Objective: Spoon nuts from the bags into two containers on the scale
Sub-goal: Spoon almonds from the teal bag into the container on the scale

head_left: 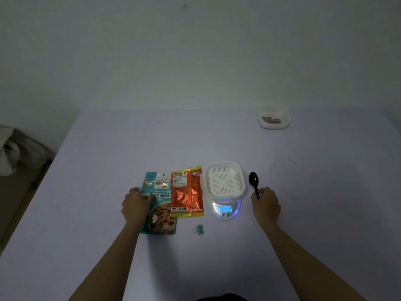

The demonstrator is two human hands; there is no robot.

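almond bag (pixel 161 203) lies flat left of the scale (pixel 225 208), left hand (pixel 135 204) gripping its edge; soft, light, crinkly. right hand (pixel 265 202) pinches the stiff spoon (pixel 253 181) by its handle.

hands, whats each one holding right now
Left hand: grips the roasted almonds bag.
Right hand: pinches the black spoon by its handle.

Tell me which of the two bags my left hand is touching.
The teal almonds bag, lying left of the orange bag; your left hand is on it.
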